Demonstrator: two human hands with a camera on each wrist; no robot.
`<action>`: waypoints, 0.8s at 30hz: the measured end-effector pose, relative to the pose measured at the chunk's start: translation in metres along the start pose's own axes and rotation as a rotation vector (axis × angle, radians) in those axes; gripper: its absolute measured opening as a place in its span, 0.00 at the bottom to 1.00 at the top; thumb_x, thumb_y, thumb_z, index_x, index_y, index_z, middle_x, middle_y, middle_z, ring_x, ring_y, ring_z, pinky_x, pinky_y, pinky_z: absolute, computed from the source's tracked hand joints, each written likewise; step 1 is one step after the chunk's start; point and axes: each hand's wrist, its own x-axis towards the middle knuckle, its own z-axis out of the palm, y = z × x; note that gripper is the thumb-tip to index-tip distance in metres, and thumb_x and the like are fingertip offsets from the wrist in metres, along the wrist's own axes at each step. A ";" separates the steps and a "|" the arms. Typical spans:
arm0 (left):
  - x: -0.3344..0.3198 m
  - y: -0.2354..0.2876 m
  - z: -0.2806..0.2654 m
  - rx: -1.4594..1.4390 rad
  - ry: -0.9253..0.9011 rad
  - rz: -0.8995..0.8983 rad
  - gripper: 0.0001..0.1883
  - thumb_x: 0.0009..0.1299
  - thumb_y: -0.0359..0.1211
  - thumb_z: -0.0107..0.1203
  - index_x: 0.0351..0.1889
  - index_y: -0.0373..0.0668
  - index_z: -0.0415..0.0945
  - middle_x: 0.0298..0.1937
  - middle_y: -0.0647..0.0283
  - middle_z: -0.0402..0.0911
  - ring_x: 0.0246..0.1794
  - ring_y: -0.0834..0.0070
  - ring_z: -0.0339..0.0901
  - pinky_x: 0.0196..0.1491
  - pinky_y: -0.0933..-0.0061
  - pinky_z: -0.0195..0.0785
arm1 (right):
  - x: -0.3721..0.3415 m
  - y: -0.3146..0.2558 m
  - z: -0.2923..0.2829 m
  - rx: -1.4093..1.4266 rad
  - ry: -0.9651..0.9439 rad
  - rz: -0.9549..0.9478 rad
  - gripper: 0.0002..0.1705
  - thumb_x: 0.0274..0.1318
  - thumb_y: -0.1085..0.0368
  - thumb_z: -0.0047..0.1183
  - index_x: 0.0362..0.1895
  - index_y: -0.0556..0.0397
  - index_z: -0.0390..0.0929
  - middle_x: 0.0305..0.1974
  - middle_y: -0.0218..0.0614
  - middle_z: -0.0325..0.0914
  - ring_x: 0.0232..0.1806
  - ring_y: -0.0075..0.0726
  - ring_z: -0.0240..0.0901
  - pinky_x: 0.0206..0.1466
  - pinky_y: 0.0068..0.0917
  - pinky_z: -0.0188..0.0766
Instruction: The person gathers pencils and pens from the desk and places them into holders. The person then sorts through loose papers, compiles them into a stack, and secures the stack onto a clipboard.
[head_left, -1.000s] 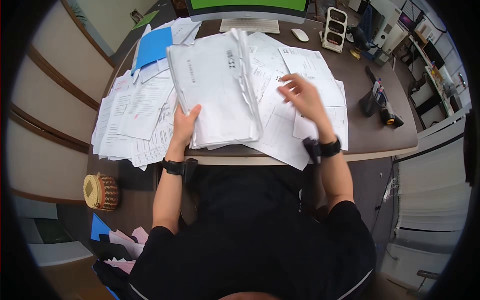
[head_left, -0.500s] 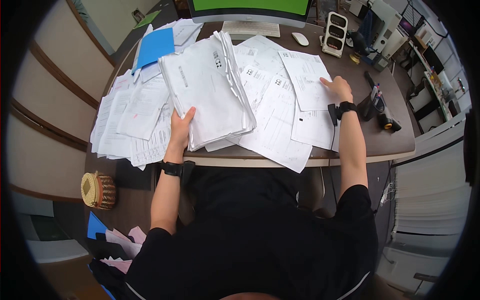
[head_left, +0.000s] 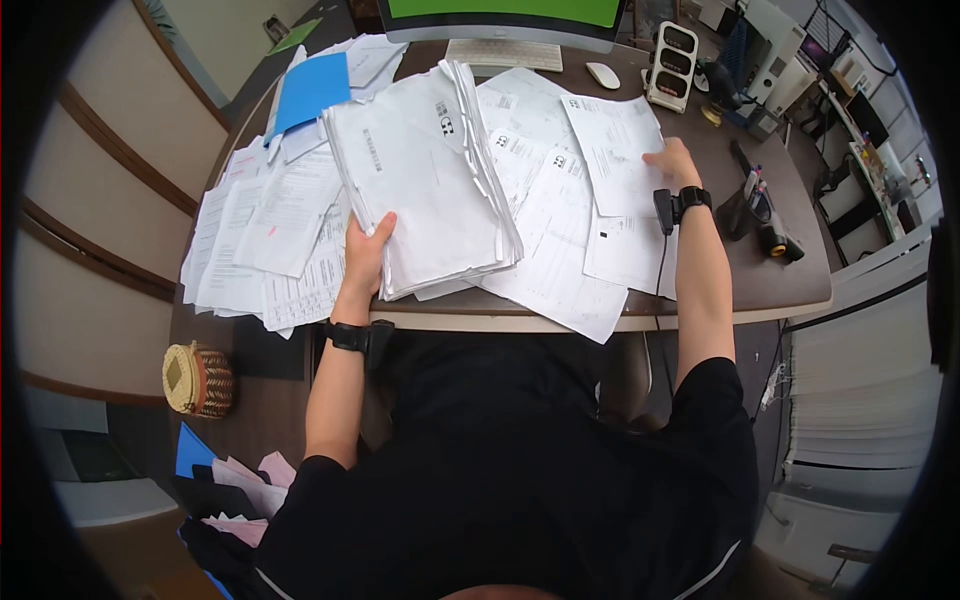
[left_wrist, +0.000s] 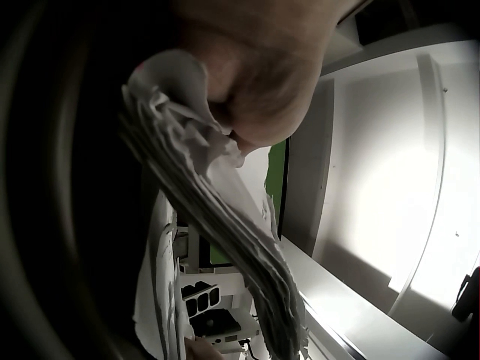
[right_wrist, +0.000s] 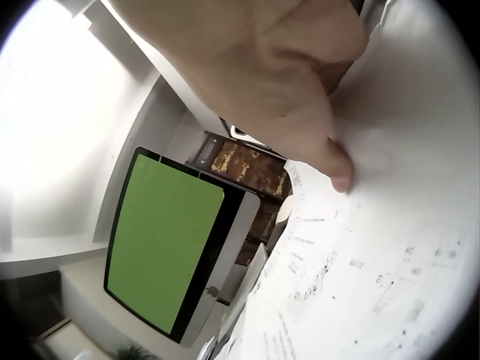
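A thick stack of white papers [head_left: 420,190] leans up over the desk; the left hand [head_left: 367,252] grips its lower left side, thumb on the front. In the left wrist view the stack's layered edge [left_wrist: 225,217] runs down from beneath the hand [left_wrist: 255,75]. On the right, the right hand [head_left: 676,163] lies at the right edge of a printed sheet [head_left: 615,150], thumb on top; its other fingers are mostly hidden. The right wrist view shows the thumb of that hand [right_wrist: 262,75] against the white sheet [right_wrist: 375,247].
Loose sheets [head_left: 285,215] and a blue folder [head_left: 312,92] lie at the left. Behind are a keyboard [head_left: 503,55], a mouse [head_left: 602,75] and a monitor [head_left: 500,20]. A pen holder [head_left: 742,208] stands at the right, a woven basket [head_left: 198,380] at lower left.
The right hand has moved right from above the middle sheets to the right sheet's edge. The stack, held in the left hand, has shifted slightly left and partly back.
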 end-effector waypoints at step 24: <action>0.000 0.003 0.004 -0.049 0.037 -0.053 0.24 0.68 0.28 0.54 0.60 0.31 0.61 0.53 0.54 0.74 0.50 0.68 0.74 0.52 0.71 0.69 | -0.142 -0.083 0.072 1.424 -0.303 -0.176 0.24 0.61 0.64 0.52 0.57 0.66 0.65 0.52 0.45 0.73 0.52 0.36 0.71 0.56 0.30 0.68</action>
